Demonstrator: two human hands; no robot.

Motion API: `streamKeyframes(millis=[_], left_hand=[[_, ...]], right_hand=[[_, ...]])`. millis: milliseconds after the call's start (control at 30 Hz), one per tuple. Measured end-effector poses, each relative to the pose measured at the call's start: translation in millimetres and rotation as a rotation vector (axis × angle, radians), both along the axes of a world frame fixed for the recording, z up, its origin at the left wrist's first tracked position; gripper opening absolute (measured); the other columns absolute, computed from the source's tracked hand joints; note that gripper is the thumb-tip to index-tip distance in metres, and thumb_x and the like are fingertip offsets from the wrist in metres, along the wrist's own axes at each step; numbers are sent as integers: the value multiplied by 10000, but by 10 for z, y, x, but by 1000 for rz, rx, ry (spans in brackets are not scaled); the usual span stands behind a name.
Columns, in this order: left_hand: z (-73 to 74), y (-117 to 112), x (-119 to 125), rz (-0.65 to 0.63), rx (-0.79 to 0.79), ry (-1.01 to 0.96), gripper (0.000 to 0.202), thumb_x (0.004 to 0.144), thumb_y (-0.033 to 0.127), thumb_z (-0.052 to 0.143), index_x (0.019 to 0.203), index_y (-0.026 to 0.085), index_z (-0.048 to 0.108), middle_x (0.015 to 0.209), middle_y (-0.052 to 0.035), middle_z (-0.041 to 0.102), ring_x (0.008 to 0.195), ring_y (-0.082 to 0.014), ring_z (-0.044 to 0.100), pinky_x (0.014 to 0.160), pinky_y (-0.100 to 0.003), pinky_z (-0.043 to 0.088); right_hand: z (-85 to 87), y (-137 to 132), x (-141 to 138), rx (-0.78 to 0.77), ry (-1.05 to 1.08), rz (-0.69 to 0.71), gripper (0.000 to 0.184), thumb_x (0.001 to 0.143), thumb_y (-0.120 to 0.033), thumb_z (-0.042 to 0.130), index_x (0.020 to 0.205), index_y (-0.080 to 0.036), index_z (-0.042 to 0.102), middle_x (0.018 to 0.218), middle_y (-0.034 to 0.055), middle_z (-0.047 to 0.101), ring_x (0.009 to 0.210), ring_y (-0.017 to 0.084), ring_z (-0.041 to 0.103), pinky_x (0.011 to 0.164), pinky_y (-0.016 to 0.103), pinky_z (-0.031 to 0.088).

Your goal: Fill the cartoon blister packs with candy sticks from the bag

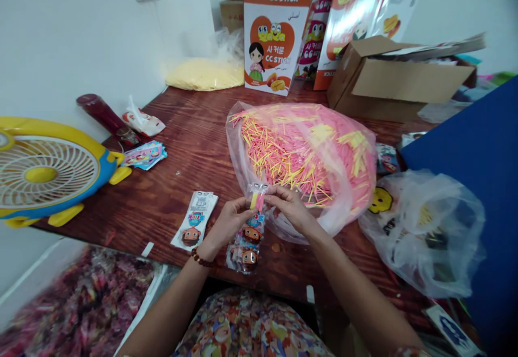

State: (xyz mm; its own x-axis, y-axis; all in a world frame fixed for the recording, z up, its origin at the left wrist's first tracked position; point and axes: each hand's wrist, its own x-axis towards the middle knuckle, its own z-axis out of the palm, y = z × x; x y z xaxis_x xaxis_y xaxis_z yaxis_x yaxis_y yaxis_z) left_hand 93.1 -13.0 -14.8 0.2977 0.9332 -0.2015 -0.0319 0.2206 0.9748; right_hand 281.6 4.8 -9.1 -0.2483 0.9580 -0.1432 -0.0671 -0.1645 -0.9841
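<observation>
My left hand [227,221] and my right hand [289,206] both pinch the top of a clear printed packet [250,233] near the table's front edge. Pink and yellow sticks show inside the packet's open mouth. The packet hangs down over the edge, with cartoon faces printed on it. Just behind my right hand lies a big clear bag of pink and yellow sticks [307,154]. A small pile of flat empty packets [195,220] lies left of my left hand.
A yellow and blue fan [44,170] stands at the left. Orange "CC STICK" cartons [277,27] and an open cardboard box [388,79] stand at the back. A crumpled plastic bag [424,230] lies at the right, beside a blue panel [481,184]. Filled packets [81,300] fill a bin below left.
</observation>
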Motion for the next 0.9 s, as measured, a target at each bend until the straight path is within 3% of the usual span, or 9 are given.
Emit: streamKeyframes(millis=[233, 367, 533, 700, 900], left_hand=[[-126, -180, -169, 32, -62, 21, 275, 748, 362, 762, 869, 128, 683, 815, -34, 695, 715, -141, 600, 673, -249, 485], [-168, -329, -249, -12, -138, -13, 321, 755, 358, 763, 965, 128, 683, 904, -51, 726, 770, -157, 647, 737, -274, 510], [-200, -423, -263, 14, -148, -5, 366, 691, 288, 803, 999, 132, 682, 964, -63, 746, 846, -185, 679, 811, -303, 523], [-221, -431, -258, 40, -131, 11, 312, 689, 280, 795, 948, 137, 696, 931, -55, 750, 828, -186, 681, 794, -299, 525], [-261, -446, -233, 84, -200, -58, 334, 638, 306, 832, 877, 142, 665, 864, -38, 751, 753, -165, 677, 741, -284, 530]], right_hand=[[-94, -112, -96, -47, -109, 64, 223, 810, -392, 648, 757, -176, 658, 602, -24, 641, 478, 86, 518, 441, 202, 365], [-179, -223, -176, -125, -108, 77, 250, 798, -405, 638, 713, -170, 619, 552, -22, 630, 397, 73, 465, 383, 197, 308], [-248, -322, -225, -155, -110, 100, 237, 805, -407, 623, 772, -173, 637, 610, -19, 642, 469, 89, 540, 398, 184, 356], [-224, -380, -245, -179, -114, 116, 190, 786, -380, 652, 825, -194, 646, 599, -44, 614, 436, 77, 460, 401, 193, 347], [-351, -416, -323, -127, -68, 69, 131, 736, -303, 650, 690, -183, 625, 610, -43, 595, 538, 94, 510, 535, 223, 407]])
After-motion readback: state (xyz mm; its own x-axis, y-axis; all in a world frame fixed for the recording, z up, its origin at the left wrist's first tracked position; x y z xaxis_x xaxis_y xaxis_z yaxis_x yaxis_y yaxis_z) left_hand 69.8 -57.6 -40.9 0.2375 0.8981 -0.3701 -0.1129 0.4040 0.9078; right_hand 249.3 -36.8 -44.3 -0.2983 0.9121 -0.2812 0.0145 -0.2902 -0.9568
